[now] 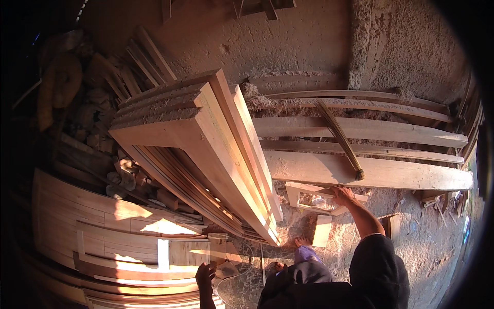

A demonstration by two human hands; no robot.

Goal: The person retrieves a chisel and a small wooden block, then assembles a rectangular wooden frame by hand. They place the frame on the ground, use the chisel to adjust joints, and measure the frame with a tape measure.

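Note:
My right hand (343,195) reaches forward to a small rectangular wooden frame (295,195) on the floor beside the bench. Its fingers are closed over the frame's upper bar, near the right end. My left hand (205,273) hangs in shadow at the lower left, near stacked wooden panels (180,251). Its fingers look loosely bent and slightly apart, with nothing visible in them. Between and ahead of my hands lean several large wooden door frames (226,139), their top edges covered with sawdust.
A bench of long planks (319,167) runs across the right, with a long-handled brush (339,135) lying on it. A short board (322,230) lies near my foot (302,242). Wood offcuts (123,170) heap up at the left. A rough wall (288,46) stands behind.

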